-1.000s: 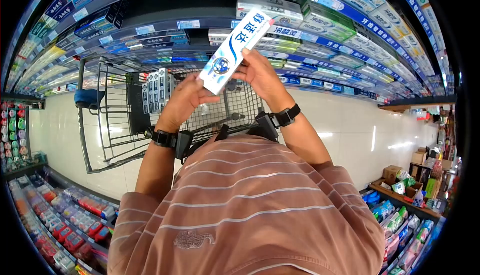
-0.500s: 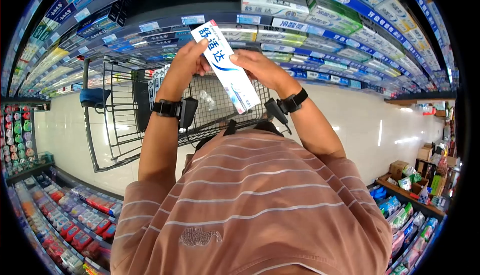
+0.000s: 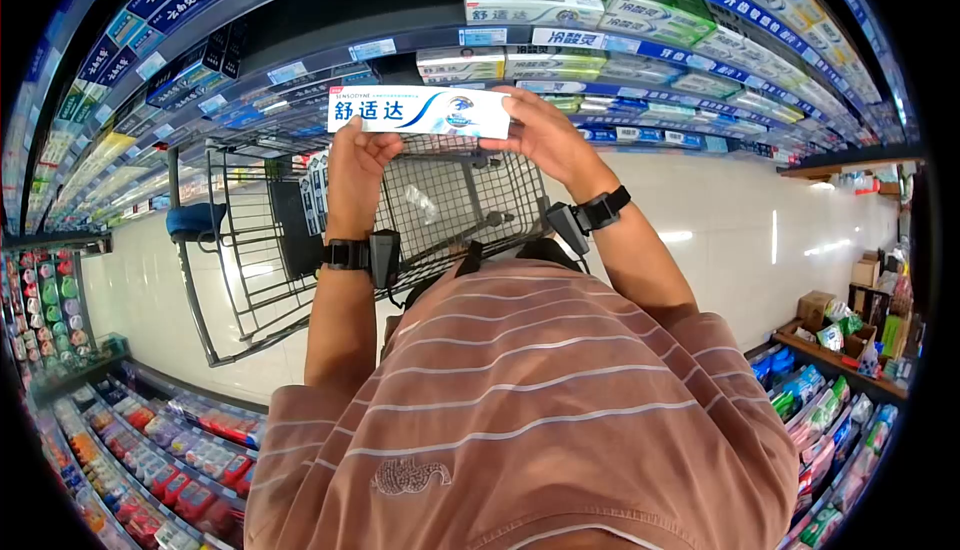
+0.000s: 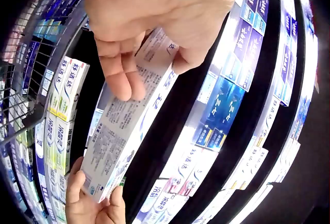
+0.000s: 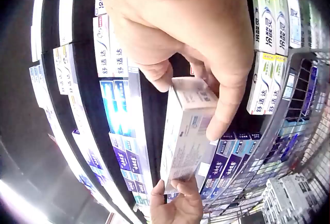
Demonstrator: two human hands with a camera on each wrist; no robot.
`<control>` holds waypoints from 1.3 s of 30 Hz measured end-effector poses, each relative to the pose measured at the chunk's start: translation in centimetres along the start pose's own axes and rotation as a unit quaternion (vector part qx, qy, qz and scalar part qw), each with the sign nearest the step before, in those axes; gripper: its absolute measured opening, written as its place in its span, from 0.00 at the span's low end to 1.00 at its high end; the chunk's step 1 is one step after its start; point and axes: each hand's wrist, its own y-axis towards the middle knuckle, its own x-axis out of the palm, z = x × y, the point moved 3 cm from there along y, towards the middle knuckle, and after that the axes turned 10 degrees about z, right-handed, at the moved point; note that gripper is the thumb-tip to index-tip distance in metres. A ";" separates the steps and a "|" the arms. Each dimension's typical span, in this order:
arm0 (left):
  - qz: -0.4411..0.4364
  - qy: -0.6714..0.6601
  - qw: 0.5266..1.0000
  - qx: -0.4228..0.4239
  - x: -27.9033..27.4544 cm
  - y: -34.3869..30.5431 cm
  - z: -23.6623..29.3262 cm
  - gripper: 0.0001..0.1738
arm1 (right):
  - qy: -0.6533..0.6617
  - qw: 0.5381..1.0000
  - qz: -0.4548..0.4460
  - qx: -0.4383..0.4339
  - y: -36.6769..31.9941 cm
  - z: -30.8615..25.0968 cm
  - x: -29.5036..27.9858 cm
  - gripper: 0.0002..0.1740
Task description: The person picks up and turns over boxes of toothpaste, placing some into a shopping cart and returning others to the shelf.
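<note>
A long white toothpaste box (image 3: 415,112) with blue lettering lies level in front of the shelves in the head view. My left hand (image 3: 358,168) holds its left end, the thumb on the printed front. At the right end my right hand (image 3: 545,140) grips the box between thumb and fingers. The left wrist view shows the small-print face of the toothpaste box (image 4: 124,121), with left fingertips (image 4: 129,87) on it. In the right wrist view, thumb and fingers of the right hand straddle the near end of the toothpaste box (image 5: 188,126).
Shelves of boxed toothpaste (image 3: 530,5) curve across the front. A wire shopping cart (image 3: 283,200) stands below the hands, with patterned boxes (image 5: 289,198) inside. Behind on the left are shelves of packaged goods (image 3: 190,460); cartons (image 3: 815,305) sit at the right.
The toothpaste box has turned from a steep slant, through the opposite slant, to nearly horizontal. The hands have moved apart to its two ends, and a printed side faces the head view.
</note>
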 end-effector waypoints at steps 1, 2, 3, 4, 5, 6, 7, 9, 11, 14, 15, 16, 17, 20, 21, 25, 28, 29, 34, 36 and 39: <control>0.004 0.000 1.000 -0.006 -0.3 -0.1 -0.3 0.20 | 0.007 1.000 0.010 -0.018 0.1 0.1 -0.2 0.29; -0.005 -0.015 1.000 -0.017 -0.6 -0.1 -0.6 0.22 | 0.005 1.000 0.023 -0.018 0.1 0.1 -0.4 0.28; -0.004 -0.017 1.000 -0.015 -0.5 -0.3 -0.2 0.22 | 0.002 0.999 0.035 -0.019 0.2 -0.1 -0.6 0.28; -0.002 -0.019 1.000 -0.013 -0.3 -0.6 0.3 0.23 | -0.001 0.999 0.048 -0.019 0.2 -0.3 -0.7 0.27; 0.001 -0.022 1.000 -0.012 -0.3 -0.8 0.7 0.23 | -0.008 0.999 0.048 -0.021 0.2 -0.5 -0.8 0.27; -0.007 -0.016 1.000 -0.007 -0.4 -0.9 1.0 0.23 | -0.016 0.998 0.048 -0.023 0.2 -0.7 -0.9 0.27; -0.009 0.004 1.000 -0.003 -0.7 -0.8 1.1 0.23 | -0.024 0.998 0.048 -0.025 0.1 -0.9 -0.8 0.27; -0.013 0.045 0.999 0.006 -1.2 -0.6 1.3 0.23 | -0.033 0.998 0.054 -0.030 -0.3 -1.4 -0.5 0.25; -0.011 0.059 0.998 0.012 -1.2 -0.7 1.5 0.23 | -0.036 0.997 0.057 -0.036 -0.3 -1.5 -0.4 0.25; -0.011 0.073 0.997 0.013 -1.7 -0.6 1.4 0.23 | -0.034 0.996 0.066 -0.046 -0.1 -1.2 -0.6 0.27; -0.014 0.074 0.997 0.013 -1.7 -0.5 1.4 0.24 | -0.036 0.995 0.074 -0.050 0.0 -1.1 -0.6 0.27; -0.017 0.075 0.997 0.014 -1.7 -0.5 1.5 0.24 | -0.037 0.995 0.081 -0.054 0.0 -1.0 -0.6 0.28; -0.018 0.078 0.997 0.020 -1.6 -0.7 1.6 0.25 | -0.039 0.994 0.087 -0.055 0.1 -0.9 -0.7 0.25; -0.017 0.089 0.995 0.035 -1.1 -1.1 1.9 0.28 | -0.040 0.992 0.102 -0.059 0.3 -0.6 -1.0 0.21; -0.012 0.095 0.995 0.037 -1.2 -1.0 1.8 0.29 | -0.038 0.992 0.105 -0.061 0.5 -0.5 -1.1 0.20; 0.007 0.125 0.991 0.043 -0.8 -1.4 1.8 0.29 | -0.032 0.989 0.117 -0.082 0.6 -0.3 -1.2 0.23; 0.033 0.138 0.989 0.031 -1.2 -0.9 1.4 0.27 | -0.049 0.986 0.135 -0.083 0.5 -0.5 -1.1 0.23; 0.036 0.142 0.989 0.030 -1.2 -0.8 1.4 0.25 | -0.052 0.986 0.138 -0.081 0.4 -0.6 -1.0 0.23; 0.028 0.160 0.986 0.032 -1.3 -0.7 1.5 0.25 | -0.067 0.984 0.144 -0.075 0.4 -1.0 -0.7 0.23; 0.025 0.159 0.986 0.030 -1.1 -0.7 1.7 0.25 | -0.070 0.985 0.142 -0.073 0.4 -1.1 -0.6 0.23; 0.023 0.161 0.986 0.030 -1.1 -0.5 1.7 0.25 | -0.082 0.984 0.146 -0.065 0.5 -1.1 -0.7 0.22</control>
